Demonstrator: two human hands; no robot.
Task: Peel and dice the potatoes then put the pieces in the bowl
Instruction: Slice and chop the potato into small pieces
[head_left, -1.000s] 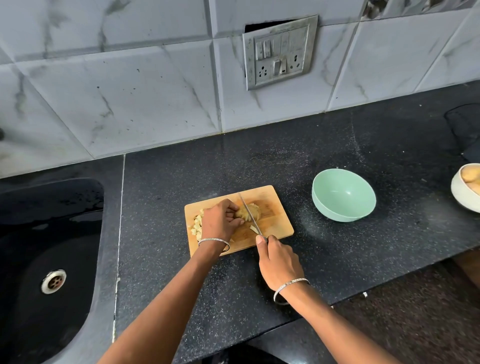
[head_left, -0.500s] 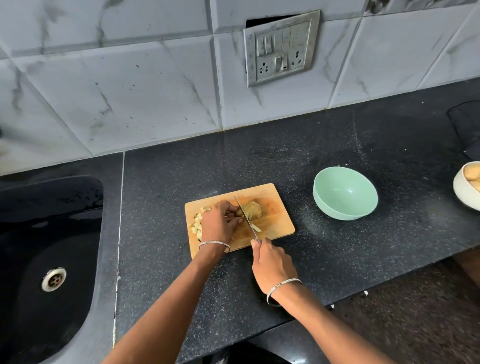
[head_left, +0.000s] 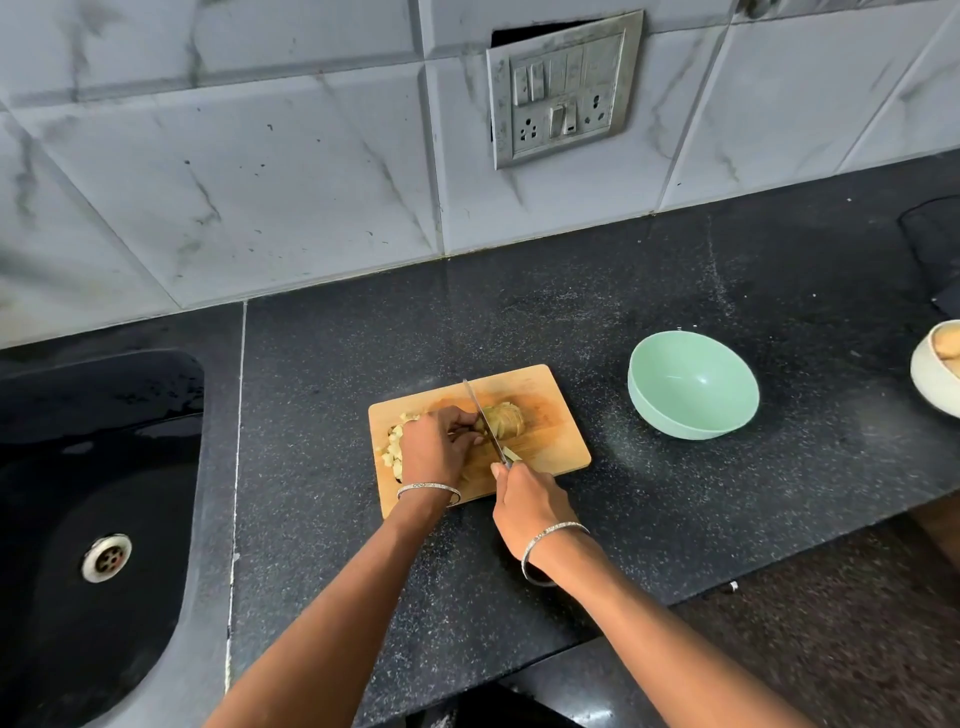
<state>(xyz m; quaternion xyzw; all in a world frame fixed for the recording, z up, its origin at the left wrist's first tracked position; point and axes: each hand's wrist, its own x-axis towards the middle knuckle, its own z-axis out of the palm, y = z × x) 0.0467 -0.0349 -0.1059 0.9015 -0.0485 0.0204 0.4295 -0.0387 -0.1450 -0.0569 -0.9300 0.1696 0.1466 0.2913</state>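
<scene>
L hand (head_left: 436, 447) fingers pin potato (head_left: 506, 420) (knife (head_left: 476, 405) just beside).

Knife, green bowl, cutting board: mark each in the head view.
knife (head_left: 482, 415), head view, middle of the blade.
green bowl (head_left: 693, 387), head view, inner wall.
cutting board (head_left: 558, 441), head view, bare right part.

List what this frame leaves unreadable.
Head view only:
- Knife handle: covered by the right hand gripping it.
- Potato: its left part is hidden by the left hand holding it and by the blade.
- Pieces: pile partly behind the left hand, count unclear.
- White bowl: cut off by the right edge, contents only partly seen.
- Dark object beyond it: cropped, unidentifiable.
</scene>
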